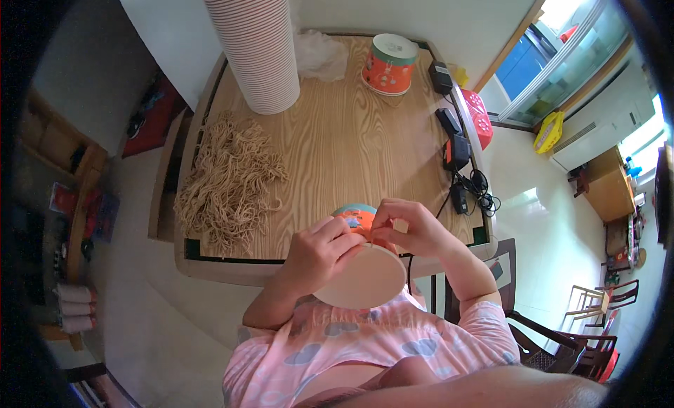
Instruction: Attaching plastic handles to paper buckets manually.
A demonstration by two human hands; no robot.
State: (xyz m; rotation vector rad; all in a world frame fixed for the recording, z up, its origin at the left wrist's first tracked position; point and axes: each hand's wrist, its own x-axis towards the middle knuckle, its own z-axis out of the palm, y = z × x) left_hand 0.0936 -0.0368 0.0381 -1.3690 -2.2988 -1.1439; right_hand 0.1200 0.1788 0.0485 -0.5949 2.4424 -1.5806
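Note:
A paper bucket (361, 275), orange and green with a round white end turned toward me, is tilted at the table's near edge, close to my body. My left hand (319, 253) is closed at its left side, the fingers curled against the orange wall. From the right, my right hand (411, 229) pinches at the same wall, thumb and forefinger meeting near the left fingertips. Something thin and pale shows between the fingertips, too small to make out. Left of the hands lies a loose heap of beige cord (228, 183) on the wooden table (337, 148).
A tall stack of white paper buckets (253, 50) rises at the back left. Behind it lies a clear plastic bag (323, 55). Another orange and green bucket (390, 64) stands upside down at the back. Black adapters and cables (460, 155) line the right edge. A dark chair (540, 331) stands right.

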